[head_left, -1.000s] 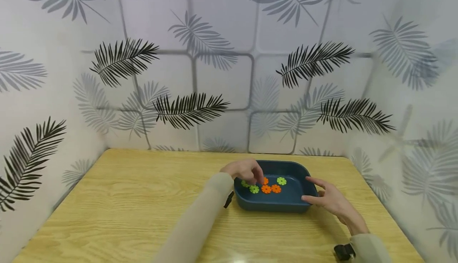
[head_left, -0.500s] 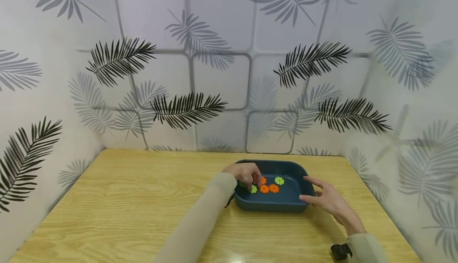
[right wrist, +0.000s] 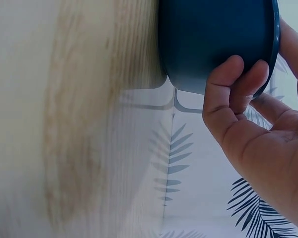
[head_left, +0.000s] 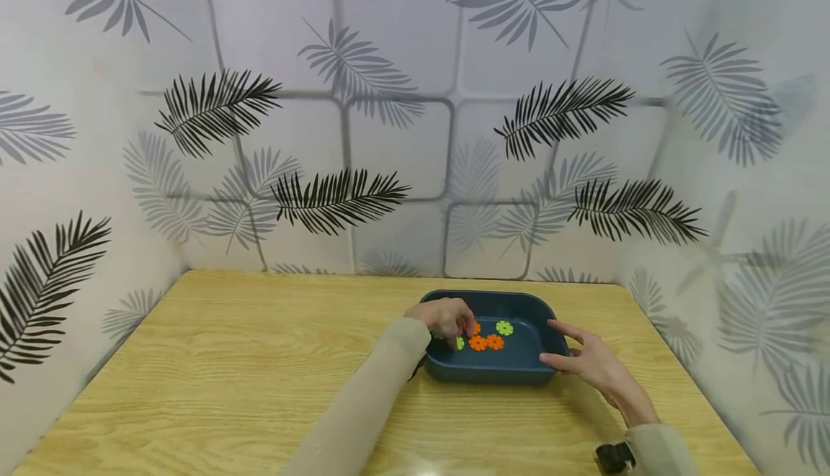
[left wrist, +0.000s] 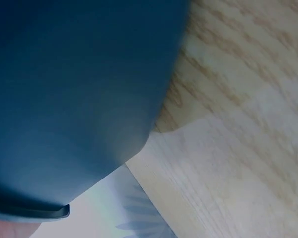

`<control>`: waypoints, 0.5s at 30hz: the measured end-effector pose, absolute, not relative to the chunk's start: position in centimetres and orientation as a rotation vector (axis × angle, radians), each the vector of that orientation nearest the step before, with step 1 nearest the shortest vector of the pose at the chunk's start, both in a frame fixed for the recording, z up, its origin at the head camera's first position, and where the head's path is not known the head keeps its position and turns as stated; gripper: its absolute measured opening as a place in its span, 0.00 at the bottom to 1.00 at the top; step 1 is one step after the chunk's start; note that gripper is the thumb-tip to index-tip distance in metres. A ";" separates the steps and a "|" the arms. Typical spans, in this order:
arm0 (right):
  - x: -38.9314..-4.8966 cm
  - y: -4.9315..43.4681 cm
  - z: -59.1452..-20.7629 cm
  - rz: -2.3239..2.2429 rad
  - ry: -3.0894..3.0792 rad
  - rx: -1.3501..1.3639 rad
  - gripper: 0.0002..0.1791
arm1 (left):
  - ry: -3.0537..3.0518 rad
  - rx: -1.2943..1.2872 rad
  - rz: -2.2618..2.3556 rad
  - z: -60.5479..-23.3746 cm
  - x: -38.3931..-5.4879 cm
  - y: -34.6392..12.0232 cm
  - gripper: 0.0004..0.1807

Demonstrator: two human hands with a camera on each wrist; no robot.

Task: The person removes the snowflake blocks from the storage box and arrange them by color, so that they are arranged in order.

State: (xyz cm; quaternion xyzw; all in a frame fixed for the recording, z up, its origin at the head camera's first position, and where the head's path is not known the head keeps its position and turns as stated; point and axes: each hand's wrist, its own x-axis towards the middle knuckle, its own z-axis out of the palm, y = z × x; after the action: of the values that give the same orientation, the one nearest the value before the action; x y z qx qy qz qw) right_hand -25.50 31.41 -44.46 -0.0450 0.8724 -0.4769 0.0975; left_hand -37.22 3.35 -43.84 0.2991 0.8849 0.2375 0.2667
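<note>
A dark blue rectangular tray (head_left: 493,375) with rounded corners stands on the table. Small notched flower-shaped discs lie in it: orange ones (head_left: 496,342) near the middle, a green one (head_left: 504,328) further right. My left hand (head_left: 444,315) reaches over the tray's left side, fingers bent down onto a green disc (head_left: 460,343) that they partly cover; whether they pinch it is hidden. In the left wrist view the tray's outer wall (left wrist: 79,99) fills much of the picture. My right hand (head_left: 599,368) grips the tray's right end, with curled fingers (right wrist: 221,82) against the outer wall.
The wooden table (head_left: 227,361) stretches left of the tray and in front of it. A wall (head_left: 402,137) with leaf patterns rises right behind the table, and similar walls flank both sides. A black wrist strap device (head_left: 614,456) sits at the right sleeve.
My left fingers have lowered slightly onto a green disc at the tray's left and now cover more of it. The right hand keeps its grip; the whole view has shifted slightly.
</note>
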 end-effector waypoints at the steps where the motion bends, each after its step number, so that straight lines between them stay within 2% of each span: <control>1: -25.5 31.4 -44.4 -1.410 2.578 -0.133 0.48 | 2.384 0.805 0.654 -43.9 -37.2 3.4 0.14; 9: -24.8 32.1 -44.5 -1.385 2.570 -0.068 0.48 | 2.336 0.881 0.755 -44.3 -36.9 4.2 0.15; 15: -25.6 31.2 -44.6 -1.438 2.541 -0.107 0.49 | 2.381 0.900 0.781 -44.2 -37.0 3.1 0.13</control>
State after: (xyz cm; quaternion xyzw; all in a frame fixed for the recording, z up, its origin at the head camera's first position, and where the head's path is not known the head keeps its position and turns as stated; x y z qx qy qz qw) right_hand -25.58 31.19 -44.65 -0.0365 0.8645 -0.4892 0.1098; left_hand -37.00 3.14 -44.22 0.3283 0.8688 0.2849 0.2372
